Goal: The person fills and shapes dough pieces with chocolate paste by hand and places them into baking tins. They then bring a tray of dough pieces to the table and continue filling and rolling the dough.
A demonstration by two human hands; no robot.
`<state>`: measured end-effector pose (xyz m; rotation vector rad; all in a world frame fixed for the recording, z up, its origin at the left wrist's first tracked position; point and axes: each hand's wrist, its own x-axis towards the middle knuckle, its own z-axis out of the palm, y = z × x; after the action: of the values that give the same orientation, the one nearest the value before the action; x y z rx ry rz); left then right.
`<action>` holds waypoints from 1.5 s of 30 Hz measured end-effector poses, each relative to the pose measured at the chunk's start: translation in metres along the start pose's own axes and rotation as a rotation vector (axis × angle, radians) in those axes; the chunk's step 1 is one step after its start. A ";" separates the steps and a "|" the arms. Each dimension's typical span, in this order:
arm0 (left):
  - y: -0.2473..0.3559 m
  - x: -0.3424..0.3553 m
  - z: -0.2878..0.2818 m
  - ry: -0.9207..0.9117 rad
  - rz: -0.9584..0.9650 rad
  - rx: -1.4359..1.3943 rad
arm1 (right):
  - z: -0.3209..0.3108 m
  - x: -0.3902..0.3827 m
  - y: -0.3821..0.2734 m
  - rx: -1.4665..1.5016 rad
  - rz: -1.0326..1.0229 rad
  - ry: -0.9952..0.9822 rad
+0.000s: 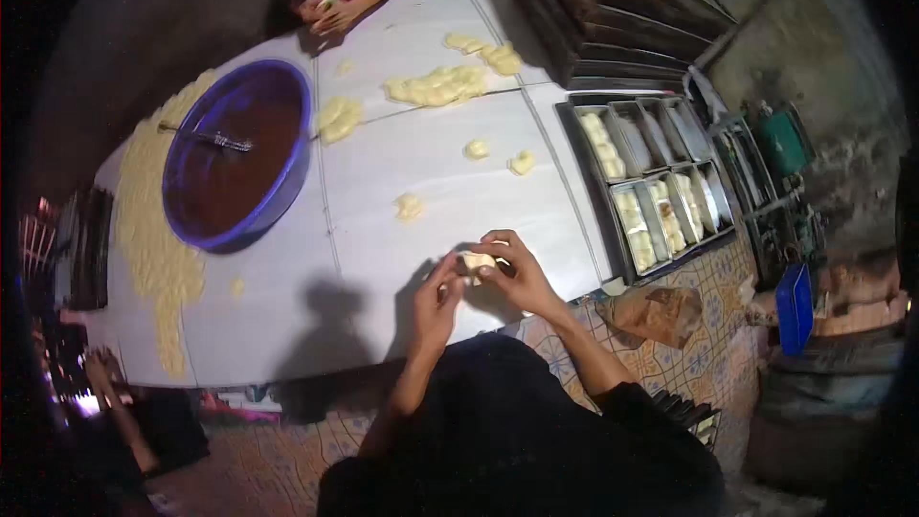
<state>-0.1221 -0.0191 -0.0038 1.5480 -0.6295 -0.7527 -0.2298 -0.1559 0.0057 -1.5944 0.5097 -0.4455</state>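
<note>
Holding dough [477, 261] between curled left hand [435, 306] and right hand [522, 280], over the counter [373, 235] near its edge, long axis seemingly crosswise.

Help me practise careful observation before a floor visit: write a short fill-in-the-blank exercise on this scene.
1. Between the person's left hand and right hand is a small piece of ____.
2. The round tub stands toward the ____ side of the white table.
3. The rectangular tins are at the table's ____ end.
4. The person's sleeves are coloured ____.

Missing words: dough; left; right; black.
</note>
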 end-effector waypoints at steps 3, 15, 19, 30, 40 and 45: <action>-0.002 -0.002 -0.022 0.066 0.126 -0.172 | 0.062 -0.002 -0.031 -0.082 -0.073 0.076; -0.012 -0.022 -0.093 -0.032 -0.387 -1.421 | 0.142 0.022 -0.016 -0.044 -0.124 -0.163; 0.030 0.010 -0.128 -0.438 -0.115 -1.531 | 0.130 0.043 0.002 0.414 -0.018 -0.442; -0.016 0.276 -0.322 0.064 -0.104 0.724 | 0.127 0.071 0.026 0.395 -0.062 -0.284; 0.068 0.098 -0.176 -0.127 -0.359 -0.650 | 0.139 0.097 0.010 1.116 0.406 -0.221; 0.045 0.040 -0.118 0.263 -0.241 -0.681 | 0.145 0.079 -0.005 0.276 0.138 0.035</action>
<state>-0.0043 0.0203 0.0418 1.0635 0.0275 -0.8159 -0.0827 -0.0813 -0.0022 -1.2801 0.5554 -0.4204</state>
